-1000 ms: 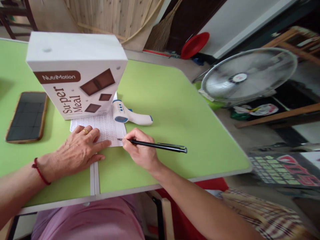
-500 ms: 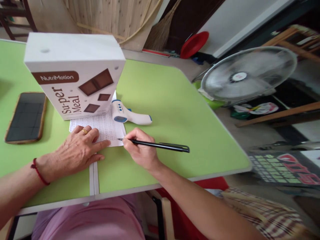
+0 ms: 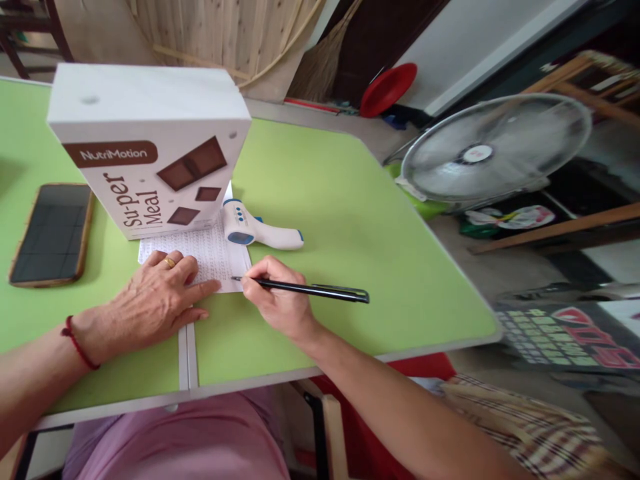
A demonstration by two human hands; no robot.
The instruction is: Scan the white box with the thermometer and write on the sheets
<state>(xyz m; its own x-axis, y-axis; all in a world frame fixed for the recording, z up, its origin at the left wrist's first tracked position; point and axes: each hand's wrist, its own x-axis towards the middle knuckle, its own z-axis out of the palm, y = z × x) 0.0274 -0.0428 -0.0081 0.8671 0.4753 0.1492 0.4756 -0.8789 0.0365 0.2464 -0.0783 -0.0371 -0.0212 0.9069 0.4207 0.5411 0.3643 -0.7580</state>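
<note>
My right hand [image 3: 280, 297] pinches a black pen [image 3: 320, 290], its tip at the lower right of a sheet of paper [image 3: 210, 257] covered in rows of small handwriting. Fingers spread, my left hand [image 3: 160, 293] lies flat over the sheet's lower left edge; a ring and a red wrist cord show on it. Behind both hands a white NutriMotion box [image 3: 150, 153] stands upright on the paper's far part, hiding it. A white and blue infrared thermometer [image 3: 263, 230] lies at the box's right, partly over the sheet's edge.
A phone [image 3: 53, 233] in a brown-edged case rests on the green table [image 3: 350, 220] left of the box. Past the table's right edge stands a fan [image 3: 495, 150]. A red basin [image 3: 389, 90] is on the floor behind.
My right hand and the pen have shifted slightly left along the paper. My left hand, the box, the thermometer and the phone stay where they were.
</note>
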